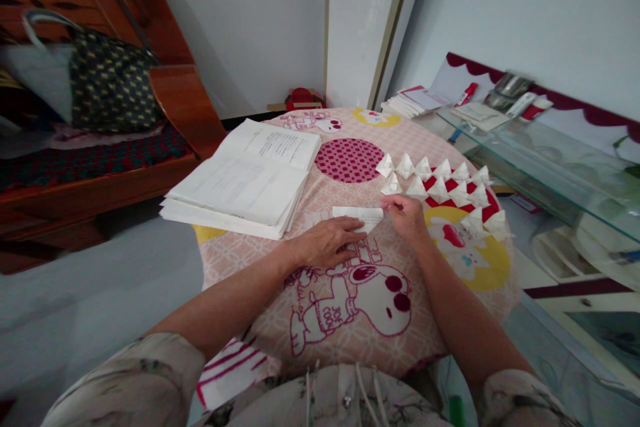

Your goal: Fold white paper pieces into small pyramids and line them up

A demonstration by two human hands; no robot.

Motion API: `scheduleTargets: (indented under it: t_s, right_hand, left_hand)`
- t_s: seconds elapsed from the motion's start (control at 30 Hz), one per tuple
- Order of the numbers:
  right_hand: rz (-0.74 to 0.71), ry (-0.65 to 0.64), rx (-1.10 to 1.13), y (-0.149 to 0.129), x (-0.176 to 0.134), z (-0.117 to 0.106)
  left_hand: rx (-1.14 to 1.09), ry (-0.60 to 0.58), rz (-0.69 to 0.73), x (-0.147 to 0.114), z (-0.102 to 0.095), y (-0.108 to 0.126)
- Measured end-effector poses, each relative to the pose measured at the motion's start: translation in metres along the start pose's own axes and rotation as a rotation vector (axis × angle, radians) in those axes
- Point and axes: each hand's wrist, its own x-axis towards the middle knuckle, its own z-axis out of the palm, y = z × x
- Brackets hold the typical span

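A small folded piece of white paper (371, 215) lies on the cloth-covered round table in front of me. My left hand (330, 240) rests flat over its lower left part, fingers stretched out. With thumb and fingers pinched together, my right hand (406, 213) grips the paper's right corner. Beyond my right hand stand rows of small pointed folded paper shapes (440, 188), several in all. To the left of the paper is a stack of printed sheets (240, 180), spread like an opened book.
A patterned cloth (345, 320) covers the table. Along the right runs a glass shelf (540, 167) carrying papers, a red tube (467, 93) and other small items. At the left, a wooden bench (185, 103) holds a dark patterned bag (110, 83).
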Motion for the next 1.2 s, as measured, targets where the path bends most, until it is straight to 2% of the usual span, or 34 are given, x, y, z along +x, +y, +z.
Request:
scheduleTargets:
  t_s: [0.17, 0.27, 0.4, 0.6, 0.83, 1.03, 1.2]
  right_hand:
    - [0.074, -0.022, 0.271, 0.002, 0.001, 0.007]
    - [0.113, -0.024, 0.312, -0.001, 0.001, 0.008]
    - [0.046, -0.066, 0.203, -0.002, 0.000, 0.010]
    - [-0.065, -0.111, 0.033, -0.002, 0.003, 0.023]
    - [-0.192, -0.143, -0.018, 0.000, 0.005, 0.024]
    - [-0.319, -0.228, -0.185, -0.008, 0.007, 0.030]
    - [-0.401, -0.236, -0.314, -0.016, 0.000, 0.029]
  left_hand:
    - [0.006, -0.006, 0.007, 0.001, -0.001, 0.000]
    - [0.014, -0.006, 0.010, 0.001, -0.002, 0.001]
    - [0.018, 0.002, 0.011, 0.001, -0.002, 0.002]
    - [0.006, 0.015, 0.009, 0.001, -0.001, 0.002]
    - [0.043, -0.025, 0.007, 0.000, -0.001, 0.004]
    - [0.050, -0.013, 0.020, 0.001, 0.001, 0.002]
    - [0.025, 0.003, 0.039, 0.001, 0.001, 0.001]
